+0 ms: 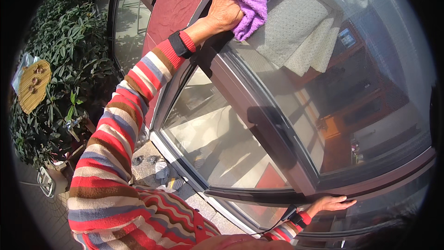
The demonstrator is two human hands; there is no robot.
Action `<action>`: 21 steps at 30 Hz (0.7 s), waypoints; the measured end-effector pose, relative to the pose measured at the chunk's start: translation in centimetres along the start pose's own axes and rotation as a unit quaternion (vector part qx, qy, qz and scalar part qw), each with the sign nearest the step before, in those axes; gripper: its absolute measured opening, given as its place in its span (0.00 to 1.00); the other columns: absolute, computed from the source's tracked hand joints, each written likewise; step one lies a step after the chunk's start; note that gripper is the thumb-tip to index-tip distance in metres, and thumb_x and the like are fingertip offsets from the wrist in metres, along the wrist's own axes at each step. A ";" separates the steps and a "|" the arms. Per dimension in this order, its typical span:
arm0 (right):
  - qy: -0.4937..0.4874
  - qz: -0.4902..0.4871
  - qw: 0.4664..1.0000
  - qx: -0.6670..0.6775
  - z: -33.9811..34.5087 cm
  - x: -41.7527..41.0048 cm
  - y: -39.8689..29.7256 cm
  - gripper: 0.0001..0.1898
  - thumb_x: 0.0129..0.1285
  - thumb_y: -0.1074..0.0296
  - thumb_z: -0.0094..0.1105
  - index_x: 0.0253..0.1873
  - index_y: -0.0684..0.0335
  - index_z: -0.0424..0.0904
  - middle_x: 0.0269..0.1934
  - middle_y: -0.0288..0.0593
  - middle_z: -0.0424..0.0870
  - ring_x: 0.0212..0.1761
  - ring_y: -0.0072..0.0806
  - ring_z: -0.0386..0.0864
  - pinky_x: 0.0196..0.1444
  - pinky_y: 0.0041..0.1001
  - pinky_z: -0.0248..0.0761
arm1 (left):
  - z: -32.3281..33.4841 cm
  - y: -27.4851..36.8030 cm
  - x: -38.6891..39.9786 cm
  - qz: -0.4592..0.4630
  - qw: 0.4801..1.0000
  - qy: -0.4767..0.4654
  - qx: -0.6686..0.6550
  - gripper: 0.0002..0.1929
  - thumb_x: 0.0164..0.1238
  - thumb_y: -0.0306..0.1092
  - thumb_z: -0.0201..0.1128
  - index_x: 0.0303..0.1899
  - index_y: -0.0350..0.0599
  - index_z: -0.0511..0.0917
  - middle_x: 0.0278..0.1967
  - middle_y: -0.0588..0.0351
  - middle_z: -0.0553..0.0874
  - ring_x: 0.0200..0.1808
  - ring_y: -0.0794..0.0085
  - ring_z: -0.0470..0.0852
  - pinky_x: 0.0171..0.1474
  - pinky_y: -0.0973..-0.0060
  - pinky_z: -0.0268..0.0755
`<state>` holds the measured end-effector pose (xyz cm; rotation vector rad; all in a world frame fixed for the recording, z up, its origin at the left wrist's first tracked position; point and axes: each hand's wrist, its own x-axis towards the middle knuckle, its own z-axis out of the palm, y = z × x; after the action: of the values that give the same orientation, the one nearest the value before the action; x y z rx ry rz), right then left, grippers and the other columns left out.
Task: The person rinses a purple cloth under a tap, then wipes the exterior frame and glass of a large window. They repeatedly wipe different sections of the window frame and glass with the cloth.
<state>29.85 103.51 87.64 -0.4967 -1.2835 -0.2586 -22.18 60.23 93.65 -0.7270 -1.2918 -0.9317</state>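
Observation:
My left hand (227, 8) grips a purple terry cloth (255, 7) and presses it against the upper part of the brown window frame (253, 111). Part of the fingers is hidden in the cloth's folds. A mesh-like screened window panel (305, 86) spreads out to the right of the cloth. My right hand (334, 203) is empty, its fingers stretched along the lower edge of the frame; whether it bears on the frame I cannot tell. Between my arms is a clear glass pane (222, 146) full of reflections and shadow. Both wrists wear black straps over striped sleeves.
A leafy hedge (69, 41) stands at the left, with a woven tray (34, 85) holding a few small brown pieces on it. A red wall panel (177, 3) borders the window. Small items lie on the stone paving (152, 166). A pale bucket-like container (57, 180) sits lower left.

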 end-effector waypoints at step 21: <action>0.007 0.047 0.999 0.013 -0.1 -0.2 -0.9 0.28 0.77 0.55 0.47 0.74 0.65 0.63 0.70 0.62 0.67 0.70 0.56 0.67 0.70 0.47 0.59 | 2.9 36.2 -21.6 -0.080 0.986 -0.127 -0.069 0.25 0.56 0.50 0.68 0.57 0.57 0.82 0.56 0.59 0.77 0.65 0.56 0.70 0.54 0.57 0.61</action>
<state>29.50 102.64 87.64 -0.5305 -1.2443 -0.1661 8.00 83.00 74.80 -0.8808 -1.5380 -1.0926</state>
